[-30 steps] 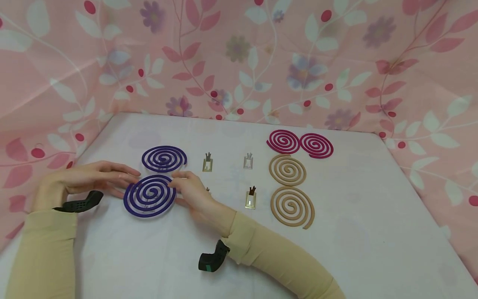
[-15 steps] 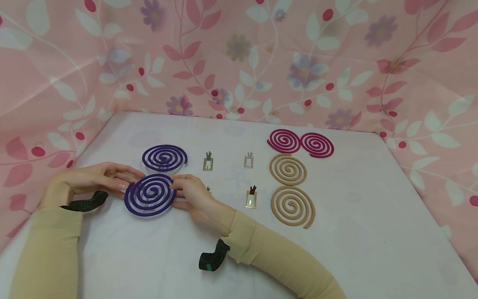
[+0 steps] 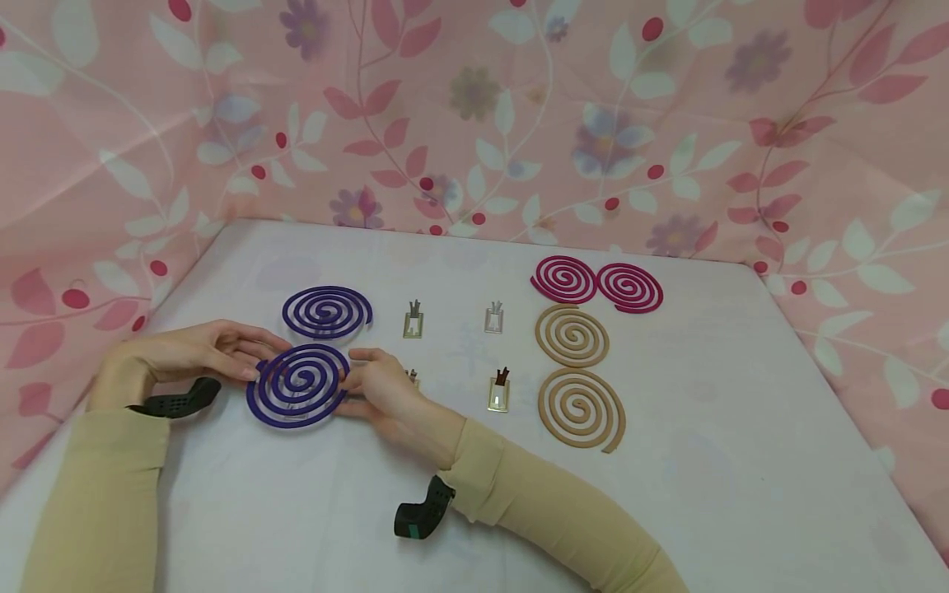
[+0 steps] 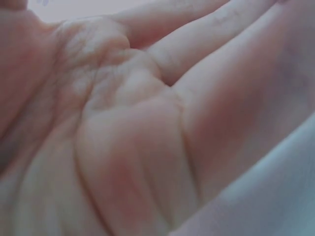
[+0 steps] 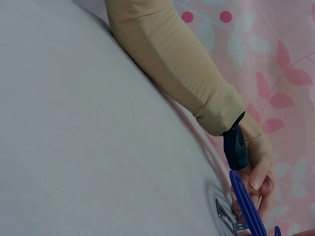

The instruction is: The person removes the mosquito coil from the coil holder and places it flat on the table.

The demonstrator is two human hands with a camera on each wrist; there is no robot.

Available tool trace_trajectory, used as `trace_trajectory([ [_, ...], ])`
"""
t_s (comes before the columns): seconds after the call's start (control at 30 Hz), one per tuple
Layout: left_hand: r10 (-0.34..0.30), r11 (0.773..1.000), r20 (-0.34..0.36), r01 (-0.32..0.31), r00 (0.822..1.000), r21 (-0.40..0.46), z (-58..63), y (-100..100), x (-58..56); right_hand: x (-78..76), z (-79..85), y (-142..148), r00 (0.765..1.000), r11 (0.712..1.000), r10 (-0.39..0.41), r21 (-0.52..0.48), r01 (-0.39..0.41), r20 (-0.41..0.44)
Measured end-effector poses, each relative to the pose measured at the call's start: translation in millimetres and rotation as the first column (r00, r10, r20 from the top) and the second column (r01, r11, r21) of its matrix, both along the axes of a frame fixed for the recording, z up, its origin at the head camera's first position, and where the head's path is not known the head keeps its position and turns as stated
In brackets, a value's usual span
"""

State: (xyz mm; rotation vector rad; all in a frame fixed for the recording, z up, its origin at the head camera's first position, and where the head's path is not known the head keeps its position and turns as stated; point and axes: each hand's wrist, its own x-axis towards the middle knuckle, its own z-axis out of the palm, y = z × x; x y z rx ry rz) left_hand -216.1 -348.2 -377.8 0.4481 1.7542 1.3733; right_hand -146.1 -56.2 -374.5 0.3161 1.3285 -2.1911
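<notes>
A purple mosquito coil (image 3: 302, 416) lies level in front of me at the left, seemingly on a thin metal stand (image 5: 225, 216) that shows below it in the right wrist view. My left hand (image 3: 211, 350) is at its left edge, thumb by the coil's outer end and bent fingers beside and partly behind it. On the opposite edge, my right hand (image 3: 381, 387) pinches the rim between thumb and fingers. The left wrist view is filled by my blurred left palm (image 4: 123, 123). Just behind sits a second purple coil (image 3: 326, 290), apart from both hands.
Small metal coil stands (image 3: 413, 325) lie mid-table, one partly hidden by my right hand. Farther right are two tan coils (image 3: 572, 309) and two magenta coils (image 3: 563, 258). A white cloth (image 3: 741, 494) covers the table; a pink floral curtain (image 3: 474, 123) hangs behind.
My left hand has shifted slightly right, its thumb closer to the coil's outer end. My right fingers have changed position a little at the rim. The coil stays in place.
</notes>
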Motion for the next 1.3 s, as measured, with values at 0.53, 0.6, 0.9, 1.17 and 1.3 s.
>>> trace_trajectory([
  [0.53,0.017,1.000,0.002,-0.017,1.000,-0.003,-1.5,-1.2,-2.6,-0.8,-4.1,0.8,0.999,1.000,0.023,0.002,-0.023,-0.025],
  [0.6,0.014,1.000,-0.003,-0.014,1.000,-0.003,-1.6,-1.2,-2.9,-1.1,-4.0,1.0,0.999,1.000,0.025,0.002,-0.024,-0.026],
  [0.9,0.026,0.999,-0.027,-0.027,0.999,-0.035,1.7,-0.9,-1.6,-1.5,-1.3,2.4,1.000,1.000,0.022,-0.005,-0.022,-0.021],
  [1.17,0.026,0.999,-0.051,-0.028,0.998,-0.045,4.8,-0.7,-0.9,-2.5,0.4,3.4,1.000,1.000,0.014,-0.015,-0.015,-0.022],
  [1.3,0.016,0.999,-0.054,-0.017,0.998,-0.029,5.8,-1.3,-1.3,-2.7,0.8,3.4,1.000,1.000,0.010,-0.024,-0.010,-0.020],
])
